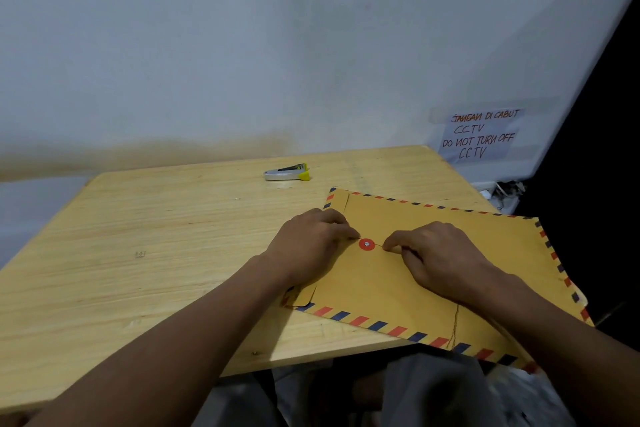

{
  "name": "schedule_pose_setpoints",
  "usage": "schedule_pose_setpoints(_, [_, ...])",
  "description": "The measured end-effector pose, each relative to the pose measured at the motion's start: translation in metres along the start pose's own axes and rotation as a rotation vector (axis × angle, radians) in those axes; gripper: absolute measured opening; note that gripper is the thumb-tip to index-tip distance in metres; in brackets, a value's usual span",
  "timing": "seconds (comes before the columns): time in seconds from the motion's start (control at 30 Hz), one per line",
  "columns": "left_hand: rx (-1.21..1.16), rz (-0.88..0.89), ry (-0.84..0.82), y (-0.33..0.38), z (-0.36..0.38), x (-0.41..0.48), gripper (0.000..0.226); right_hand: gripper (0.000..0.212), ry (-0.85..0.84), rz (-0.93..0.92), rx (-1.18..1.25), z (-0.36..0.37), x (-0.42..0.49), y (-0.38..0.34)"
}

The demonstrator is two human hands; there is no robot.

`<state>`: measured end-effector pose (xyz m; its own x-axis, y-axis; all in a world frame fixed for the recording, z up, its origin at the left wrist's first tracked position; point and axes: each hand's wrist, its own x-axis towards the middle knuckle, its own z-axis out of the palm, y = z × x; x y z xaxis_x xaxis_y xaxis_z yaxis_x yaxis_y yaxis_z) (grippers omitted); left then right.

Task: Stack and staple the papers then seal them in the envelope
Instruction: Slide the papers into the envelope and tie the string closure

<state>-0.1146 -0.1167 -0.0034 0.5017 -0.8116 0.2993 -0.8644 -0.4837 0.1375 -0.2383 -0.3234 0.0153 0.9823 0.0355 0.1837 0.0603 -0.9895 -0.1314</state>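
Pale grey wall behind, with a brown stain along its foot where it meets the bench. Light wood top, grain running left to right. Taped to the wall at about 2 o'clock from the hands, a handwritten note reads "JANGAN DI CABUT CCTV / DO NOT TURN OFF CCTV".

Stapler, silver with a yellow end, lies on its own near the far edge of the bench at roughly 11 o'clock from the hands, well apart from everything else.

Brown envelope with red-and-blue striped border lies flat on the right side of the bench, skewed, its near right corner hanging past the bench edge over the person's lap. Flap end points toward 9 o'clock. Papers not visible; presumably inside, though I cannot confirm that from here.

Red disc with a metal rivet sits near the envelope's middle, between both hands. Left hand rests on the flap side, fingers curled down, fingertips pressed just beside the disc at its 9 o'clock. Right hand sits at the disc's 3 o'clock, thumb and forefinger pinched narrow on a thin string running taut from the disc.

Grey trousers show below the bench edge at 6 o'clock.
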Motion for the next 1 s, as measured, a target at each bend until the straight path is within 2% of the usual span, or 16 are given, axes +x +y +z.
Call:
schedule_pose_setpoints(0.17, [-0.066, -0.031, 0.011, -0.002, 0.003, -0.003, 0.034, 0.035, -0.010, 0.018, 0.117, -0.006, -0.010, -0.011])
schedule_pose_setpoints(0.37, [-0.078, -0.169, 0.061, 0.004, 0.003, -0.006, 0.041, 0.030, -0.099, 0.046, 0.190, -0.011, -0.010, -0.032])
schedule_pose_setpoints(0.43, [-0.018, -0.254, 0.115, 0.006, -0.001, -0.007, 0.044, 0.029, -0.134, 0.073, 0.183, -0.011, -0.005, -0.038])
schedule_pose_setpoints(0.53, [0.149, -0.349, 0.144, 0.005, -0.004, -0.010, 0.035, 0.033, -0.184, 0.130, 0.118, -0.019, -0.002, -0.046])
schedule_pose_setpoints(0.6, [0.139, -0.337, 0.134, 0.004, -0.004, -0.011, 0.034, 0.029, -0.237, 0.183, 0.045, -0.027, 0.002, -0.049])
schedule_pose_setpoints(0.7, [0.030, -0.291, 0.067, -0.003, -0.017, -0.013, 0.032, 0.011, -0.291, 0.207, -0.023, -0.035, 0.010, -0.050])
schedule_pose_setpoints(0.83, [-0.052, -0.228, -0.101, -0.013, -0.033, -0.027, 0.037, 0.014, -0.335, 0.121, 0.011, -0.045, 0.018, -0.057])
schedule_pose_setpoints(0.9, [-0.040, -0.207, -0.097, -0.012, -0.030, -0.037, 0.038, 0.016, -0.332, 0.063, 0.008, -0.049, 0.024, -0.065])
schedule_pose_setpoints(1.0, [-0.072, -0.228, -0.027, -0.009, -0.020, -0.047, 0.025, 0.017, -0.372, -0.011, -0.058, -0.048, 0.038, -0.076])
